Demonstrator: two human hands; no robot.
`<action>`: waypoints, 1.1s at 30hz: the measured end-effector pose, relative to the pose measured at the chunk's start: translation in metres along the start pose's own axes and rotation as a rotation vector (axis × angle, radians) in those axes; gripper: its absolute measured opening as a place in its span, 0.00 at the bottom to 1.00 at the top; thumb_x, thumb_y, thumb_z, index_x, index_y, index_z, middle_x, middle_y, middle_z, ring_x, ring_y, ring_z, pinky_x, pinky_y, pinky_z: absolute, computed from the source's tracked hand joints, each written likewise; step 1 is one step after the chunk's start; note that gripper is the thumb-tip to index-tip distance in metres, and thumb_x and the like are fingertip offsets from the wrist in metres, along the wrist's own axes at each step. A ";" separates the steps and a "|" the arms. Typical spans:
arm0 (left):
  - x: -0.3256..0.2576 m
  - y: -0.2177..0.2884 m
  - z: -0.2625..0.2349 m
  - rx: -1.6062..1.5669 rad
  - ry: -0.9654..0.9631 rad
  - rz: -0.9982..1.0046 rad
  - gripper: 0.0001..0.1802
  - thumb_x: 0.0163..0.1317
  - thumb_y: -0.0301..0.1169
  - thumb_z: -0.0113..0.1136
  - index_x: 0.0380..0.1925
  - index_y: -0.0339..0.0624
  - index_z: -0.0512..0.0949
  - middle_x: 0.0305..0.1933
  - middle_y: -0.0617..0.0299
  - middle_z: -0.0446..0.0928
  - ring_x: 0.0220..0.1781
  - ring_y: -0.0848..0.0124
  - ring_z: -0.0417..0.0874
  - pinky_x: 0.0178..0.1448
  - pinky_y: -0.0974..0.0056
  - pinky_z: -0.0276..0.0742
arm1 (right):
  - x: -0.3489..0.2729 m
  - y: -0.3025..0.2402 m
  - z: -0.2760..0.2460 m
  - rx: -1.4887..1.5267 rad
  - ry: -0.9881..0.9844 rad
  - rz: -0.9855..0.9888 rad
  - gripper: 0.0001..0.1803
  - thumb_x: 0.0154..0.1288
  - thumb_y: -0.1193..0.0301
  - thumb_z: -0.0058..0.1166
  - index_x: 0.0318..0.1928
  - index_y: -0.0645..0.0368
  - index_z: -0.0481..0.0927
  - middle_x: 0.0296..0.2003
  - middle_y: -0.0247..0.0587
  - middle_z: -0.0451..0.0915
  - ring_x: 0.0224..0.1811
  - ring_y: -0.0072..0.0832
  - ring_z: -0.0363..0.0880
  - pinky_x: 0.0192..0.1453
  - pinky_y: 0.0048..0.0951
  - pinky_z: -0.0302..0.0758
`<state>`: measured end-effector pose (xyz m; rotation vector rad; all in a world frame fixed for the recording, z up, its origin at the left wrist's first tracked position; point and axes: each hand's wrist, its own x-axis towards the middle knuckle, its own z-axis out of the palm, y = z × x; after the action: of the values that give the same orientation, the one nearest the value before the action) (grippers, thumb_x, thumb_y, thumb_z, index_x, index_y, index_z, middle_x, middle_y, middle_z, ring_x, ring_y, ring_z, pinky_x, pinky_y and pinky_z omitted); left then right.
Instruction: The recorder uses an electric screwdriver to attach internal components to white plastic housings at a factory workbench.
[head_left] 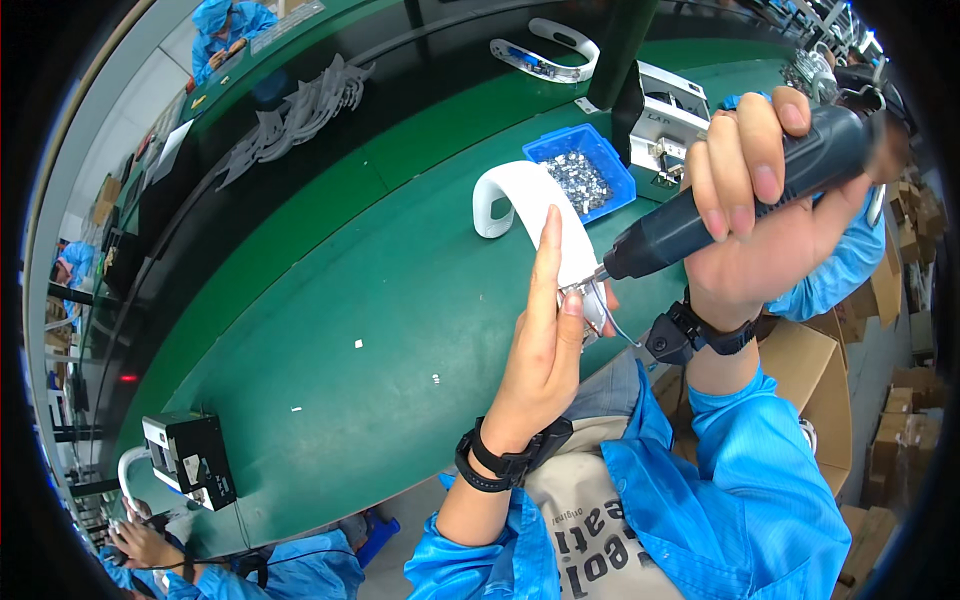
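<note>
Housing (543, 192), white and smoothly arched, is held by left fingers (544, 270), right fingers (760, 150) wrapping a dark screwdriver (655, 240).

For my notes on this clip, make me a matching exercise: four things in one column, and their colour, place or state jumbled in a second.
Things:
1. Screwdriver
2. White part
3. Blue bin
4. Nearest carton

Descriptions:
A. Held in the left hand
B. Brown, at the person's right side
C. On the table, with many small pieces inside
D. Gripped in the right hand

Pairs: 1-D, 2-A, 3-C, 4-B
</note>
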<state>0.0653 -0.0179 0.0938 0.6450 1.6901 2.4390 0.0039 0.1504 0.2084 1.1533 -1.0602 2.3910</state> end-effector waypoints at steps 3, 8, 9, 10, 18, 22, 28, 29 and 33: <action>0.000 0.000 0.000 -0.008 -0.008 0.002 0.36 0.87 0.35 0.38 0.87 0.45 0.40 0.48 0.55 0.80 0.42 0.72 0.80 0.49 0.64 0.82 | -0.004 0.003 -0.005 0.081 0.126 -0.007 0.33 0.83 0.38 0.38 0.51 0.59 0.69 0.29 0.35 0.69 0.23 0.24 0.67 0.26 0.27 0.71; 0.000 0.000 0.001 0.012 -0.010 0.007 0.37 0.86 0.36 0.39 0.87 0.46 0.39 0.47 0.55 0.80 0.42 0.72 0.80 0.49 0.64 0.81 | -0.003 0.001 -0.001 0.023 0.029 -0.024 0.32 0.84 0.39 0.36 0.51 0.60 0.69 0.29 0.34 0.68 0.23 0.23 0.64 0.27 0.26 0.70; -0.001 0.001 0.001 0.002 -0.009 0.004 0.37 0.85 0.31 0.38 0.88 0.46 0.39 0.47 0.55 0.79 0.42 0.71 0.78 0.50 0.64 0.80 | -0.002 0.003 -0.001 0.023 0.029 -0.023 0.32 0.84 0.39 0.36 0.51 0.60 0.69 0.29 0.34 0.68 0.23 0.23 0.64 0.27 0.26 0.70; -0.001 0.001 0.001 -0.008 -0.007 0.001 0.37 0.83 0.26 0.37 0.88 0.46 0.39 0.48 0.56 0.78 0.42 0.71 0.77 0.52 0.64 0.79 | -0.001 0.005 0.000 0.042 0.056 -0.017 0.32 0.84 0.39 0.36 0.51 0.60 0.69 0.29 0.34 0.68 0.23 0.22 0.64 0.27 0.25 0.70; 0.002 0.003 0.004 -0.040 -0.002 -0.005 0.37 0.83 0.26 0.36 0.88 0.46 0.40 0.47 0.56 0.79 0.41 0.72 0.77 0.51 0.64 0.79 | -0.001 0.003 -0.009 0.098 0.120 -0.015 0.30 0.85 0.42 0.37 0.51 0.60 0.69 0.29 0.33 0.67 0.23 0.22 0.63 0.27 0.25 0.68; 0.002 0.004 0.009 -0.024 0.038 -0.016 0.35 0.85 0.28 0.35 0.87 0.46 0.42 0.46 0.57 0.80 0.40 0.73 0.77 0.50 0.64 0.79 | -0.002 0.005 -0.011 0.135 0.182 0.004 0.29 0.85 0.43 0.38 0.51 0.60 0.69 0.30 0.33 0.67 0.23 0.21 0.63 0.27 0.25 0.68; 0.003 0.001 0.014 -0.023 0.024 -0.010 0.34 0.86 0.31 0.35 0.87 0.45 0.42 0.46 0.57 0.79 0.40 0.72 0.78 0.50 0.64 0.79 | -0.002 -0.004 -0.011 0.086 0.172 -0.030 0.29 0.84 0.42 0.39 0.51 0.60 0.69 0.30 0.34 0.67 0.23 0.21 0.64 0.26 0.25 0.69; 0.003 0.001 0.015 -0.023 0.022 -0.011 0.34 0.86 0.31 0.35 0.87 0.45 0.42 0.46 0.57 0.79 0.40 0.72 0.78 0.50 0.64 0.79 | -0.002 -0.006 -0.010 0.065 0.147 -0.042 0.30 0.84 0.41 0.39 0.51 0.59 0.69 0.29 0.34 0.68 0.22 0.21 0.64 0.26 0.25 0.69; 0.005 0.002 0.016 0.026 0.011 -0.007 0.35 0.86 0.30 0.35 0.87 0.45 0.41 0.45 0.57 0.79 0.40 0.72 0.78 0.50 0.64 0.79 | 0.001 -0.016 0.002 -0.058 0.003 -0.030 0.32 0.82 0.38 0.42 0.50 0.59 0.69 0.29 0.35 0.70 0.22 0.23 0.66 0.26 0.25 0.72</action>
<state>0.0681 -0.0032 0.1021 0.6278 1.7278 2.4244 0.0128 0.1603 0.2178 1.1381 -1.0957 2.3229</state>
